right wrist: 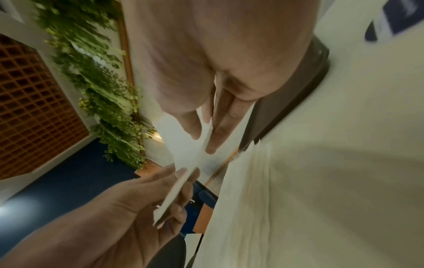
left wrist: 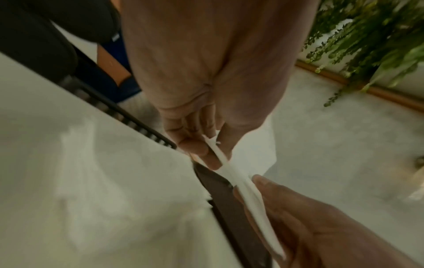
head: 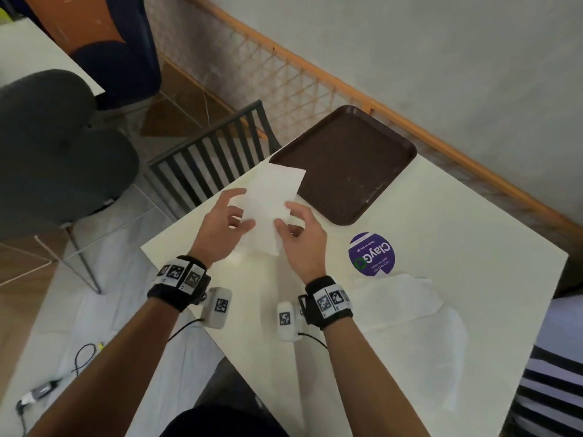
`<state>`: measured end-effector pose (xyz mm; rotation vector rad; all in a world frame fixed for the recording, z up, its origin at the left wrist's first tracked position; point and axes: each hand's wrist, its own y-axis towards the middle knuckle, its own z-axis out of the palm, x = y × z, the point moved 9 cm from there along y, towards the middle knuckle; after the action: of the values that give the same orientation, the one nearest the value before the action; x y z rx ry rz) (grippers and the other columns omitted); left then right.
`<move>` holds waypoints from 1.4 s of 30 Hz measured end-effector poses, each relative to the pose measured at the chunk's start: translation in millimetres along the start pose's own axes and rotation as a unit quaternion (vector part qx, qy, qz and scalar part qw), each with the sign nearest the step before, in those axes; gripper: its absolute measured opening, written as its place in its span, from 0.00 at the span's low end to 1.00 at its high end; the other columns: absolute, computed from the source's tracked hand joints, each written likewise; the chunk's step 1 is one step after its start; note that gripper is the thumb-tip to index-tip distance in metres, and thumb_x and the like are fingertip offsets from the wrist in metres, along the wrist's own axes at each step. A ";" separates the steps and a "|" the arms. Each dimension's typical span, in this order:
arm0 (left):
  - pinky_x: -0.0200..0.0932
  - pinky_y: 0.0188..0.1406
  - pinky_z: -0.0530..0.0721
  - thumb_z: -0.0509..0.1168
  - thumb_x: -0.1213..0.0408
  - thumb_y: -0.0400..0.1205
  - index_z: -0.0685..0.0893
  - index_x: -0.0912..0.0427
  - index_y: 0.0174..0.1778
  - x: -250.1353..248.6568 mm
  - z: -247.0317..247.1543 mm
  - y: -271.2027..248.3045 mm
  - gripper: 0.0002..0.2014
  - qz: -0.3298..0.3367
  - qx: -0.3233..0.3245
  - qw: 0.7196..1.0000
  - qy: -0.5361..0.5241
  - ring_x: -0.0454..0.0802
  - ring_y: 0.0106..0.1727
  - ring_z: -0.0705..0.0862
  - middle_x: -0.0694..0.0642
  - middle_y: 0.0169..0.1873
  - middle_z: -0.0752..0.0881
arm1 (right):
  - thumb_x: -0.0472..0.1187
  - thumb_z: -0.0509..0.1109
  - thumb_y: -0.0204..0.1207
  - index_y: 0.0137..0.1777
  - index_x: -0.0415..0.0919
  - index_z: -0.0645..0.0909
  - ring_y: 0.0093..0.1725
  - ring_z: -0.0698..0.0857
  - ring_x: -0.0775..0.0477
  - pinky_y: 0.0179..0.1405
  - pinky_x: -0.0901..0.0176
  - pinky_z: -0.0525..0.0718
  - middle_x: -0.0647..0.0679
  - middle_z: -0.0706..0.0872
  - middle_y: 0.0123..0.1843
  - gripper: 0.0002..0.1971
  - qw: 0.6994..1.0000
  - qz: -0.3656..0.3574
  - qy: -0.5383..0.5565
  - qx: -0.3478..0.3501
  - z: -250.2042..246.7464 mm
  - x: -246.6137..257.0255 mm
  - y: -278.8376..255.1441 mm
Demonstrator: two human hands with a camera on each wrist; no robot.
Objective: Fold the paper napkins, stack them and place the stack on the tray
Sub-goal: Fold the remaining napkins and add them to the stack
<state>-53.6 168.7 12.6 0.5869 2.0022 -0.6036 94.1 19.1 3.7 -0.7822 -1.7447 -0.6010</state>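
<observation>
A white folded napkin (head: 273, 192) is held up off the table between both hands, its far corner overlapping the near-left edge of the brown tray (head: 350, 159). My left hand (head: 244, 209) pinches its left edge between thumb and fingers, as the left wrist view shows at the napkin's edge (left wrist: 241, 185). My right hand (head: 285, 216) pinches the right edge, thumb on top. In the right wrist view the napkin (right wrist: 183, 183) runs edge-on between both hands. Nothing lies on the tray. Loose unfolded napkins (head: 407, 310) lie flat to the right of my right wrist.
A round purple sticker (head: 372, 253) is on the white table (head: 457, 231) just right of my right hand. A dark slatted chair back (head: 214, 152) stands at the table's far-left edge, a grey padded chair (head: 47, 146) beyond it. A wall and wooden lattice rail run behind the tray.
</observation>
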 end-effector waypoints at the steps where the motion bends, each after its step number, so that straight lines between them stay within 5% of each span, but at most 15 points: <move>1: 0.39 0.44 0.84 0.76 0.63 0.86 0.73 0.39 0.79 6.8 -7.4 6.7 0.29 -0.002 -0.004 1.000 0.015 0.50 0.49 0.89 0.53 0.54 0.88 | 0.42 0.81 0.85 0.74 0.49 0.86 0.54 0.89 0.69 0.56 0.73 0.86 0.55 0.89 0.69 0.19 1.000 0.017 -0.004 0.004 13.3 -2.6 7.0; 4: 0.38 0.41 0.82 0.72 0.65 0.89 0.72 0.45 0.82 26.6 -19.6 26.9 0.27 -0.011 0.000 0.996 0.094 0.49 0.49 0.87 0.56 0.57 0.85 | 0.41 0.80 0.84 0.71 0.46 0.87 0.52 0.91 0.56 0.61 0.62 0.90 0.52 0.91 0.67 0.17 0.998 0.051 -0.038 0.001 47.0 -10.4 22.6; 13: 0.59 0.68 0.82 0.71 0.68 0.88 0.74 0.52 0.79 60.6 -19.7 53.5 0.24 -0.001 0.002 0.980 0.198 0.61 0.65 0.82 0.62 0.60 0.86 | 0.40 0.78 0.84 0.71 0.42 0.86 0.55 0.91 0.46 0.64 0.52 0.91 0.45 0.89 0.62 0.17 0.990 0.086 -0.113 0.005 88.9 -25.7 19.9; 16: 0.63 0.72 0.80 0.72 0.66 0.87 0.77 0.54 0.79 54.0 -15.6 48.8 0.24 0.012 0.000 0.964 0.264 0.64 0.72 0.81 0.63 0.68 0.83 | 0.42 0.76 0.86 0.75 0.44 0.84 0.62 0.89 0.41 0.68 0.52 0.87 0.43 0.90 0.64 0.19 0.981 0.071 -0.170 0.053 88.5 -18.5 17.8; 19: 0.70 0.79 0.72 0.73 0.57 0.86 0.77 0.49 0.80 39.0 -8.8 32.5 0.26 0.040 -0.019 0.926 0.374 0.67 0.82 0.68 0.60 0.80 0.71 | 0.43 0.73 0.87 0.76 0.50 0.82 0.61 0.87 0.42 0.67 0.51 0.83 0.44 0.89 0.63 0.18 0.977 0.046 -0.202 0.060 54.1 -9.3 10.2; 21: 0.70 0.79 0.70 0.73 0.55 0.86 0.78 0.48 0.79 24.7 3.5 15.8 0.25 0.074 -0.026 0.926 0.371 0.65 0.84 0.63 0.58 0.82 0.69 | 0.45 0.73 0.87 0.70 0.52 0.84 0.56 0.89 0.44 0.64 0.46 0.88 0.48 0.91 0.60 0.13 0.972 0.017 -0.232 0.042 13.0 -5.9 1.9; 26: 0.56 0.69 0.80 0.71 0.55 0.88 0.85 0.49 0.70 -5.5 74.1 -38.9 0.14 0.135 0.035 0.960 0.244 0.55 0.69 0.78 0.49 0.66 0.84 | 0.52 0.76 0.85 0.67 0.53 0.87 0.55 0.90 0.47 0.54 0.52 0.89 0.52 0.93 0.59 0.13 0.944 0.034 -0.327 0.030 -111.2 -35.2 -28.0; 30: 0.55 0.62 0.85 0.69 0.53 0.89 0.86 0.52 0.63 -14.5 157.6 -78.1 0.11 0.156 0.129 0.954 0.219 0.51 0.57 0.85 0.47 0.55 0.88 | 0.59 0.81 0.78 0.74 0.49 0.82 0.67 0.87 0.36 0.62 0.44 0.87 0.43 0.89 0.66 0.28 0.894 0.157 -0.418 0.023 -215.3 -90.9 -54.7; 34: 0.52 0.63 0.83 0.66 0.44 0.89 0.84 0.53 0.68 -15.8 223.0 -100.6 0.19 0.131 0.181 0.942 0.251 0.54 0.65 0.83 0.50 0.62 0.86 | 0.68 0.87 0.68 0.83 0.43 0.71 0.79 0.78 0.31 0.73 0.35 0.81 0.38 0.78 0.78 0.51 0.844 0.267 -0.462 0.051 -271.1 -135.7 -86.4; 38: 0.59 0.71 0.76 0.68 0.36 0.83 0.72 0.53 0.81 -14.2 263.8 -110.5 0.35 0.108 0.185 0.919 0.332 0.59 0.74 0.72 0.53 0.73 0.75 | 0.61 0.92 0.66 0.82 0.41 0.68 0.75 0.82 0.31 0.69 0.39 0.83 0.37 0.82 0.75 0.52 0.875 0.272 -0.400 0.032 -274.0 -146.8 -98.1; 42: 0.56 0.69 0.76 0.72 0.51 0.85 0.79 0.53 0.67 -18.6 281.3 -109.7 0.18 0.099 0.211 0.930 0.285 0.57 0.69 0.79 0.52 0.65 0.80 | 0.52 0.89 0.72 0.77 0.53 0.73 0.64 0.84 0.40 0.62 0.40 0.84 0.48 0.81 0.66 0.38 0.911 0.203 -0.358 -0.010 -271.7 -137.3 -101.0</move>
<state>67.7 -93.6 -76.7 1.3366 2.3120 -0.8103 215.4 -273.0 -49.9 -1.4620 -2.1280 -0.0276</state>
